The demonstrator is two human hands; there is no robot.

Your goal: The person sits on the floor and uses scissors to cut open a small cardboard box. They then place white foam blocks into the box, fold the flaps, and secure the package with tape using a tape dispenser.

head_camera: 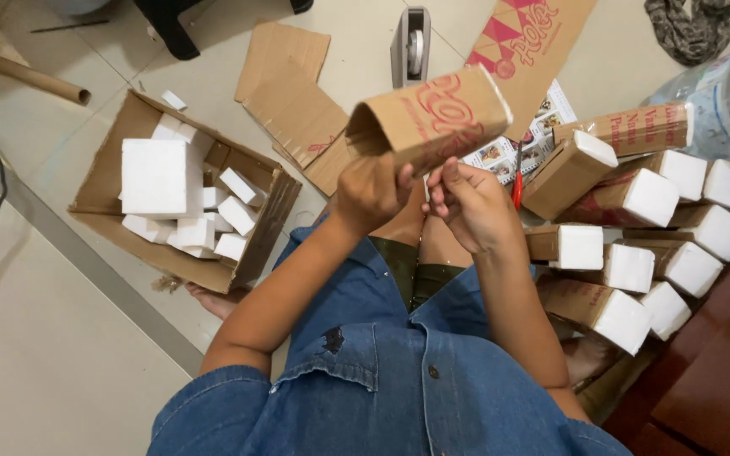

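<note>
left hand (371, 192): gripping the near end of a cardboard sleeve (429, 118), fingers curled round it
right hand (469, 205): fingertips pinched together at the same end, right beside the left
sleeve: held up over the lap, tilted, open end facing left
right side: pile of wrapped foam blocks (627, 245) on the floor
left side: open box (181, 198) of bare white foam pieces
floor up top: tape dispenser (413, 44), cardboard scraps (291, 93)

a single head-worn camera looks steeply down from above the person's shoulders, close over both raised hands, taking in the tiled floor (35, 371), an open cardboard box (95, 198) at left and stacked blocks (635, 245) at right.
</note>
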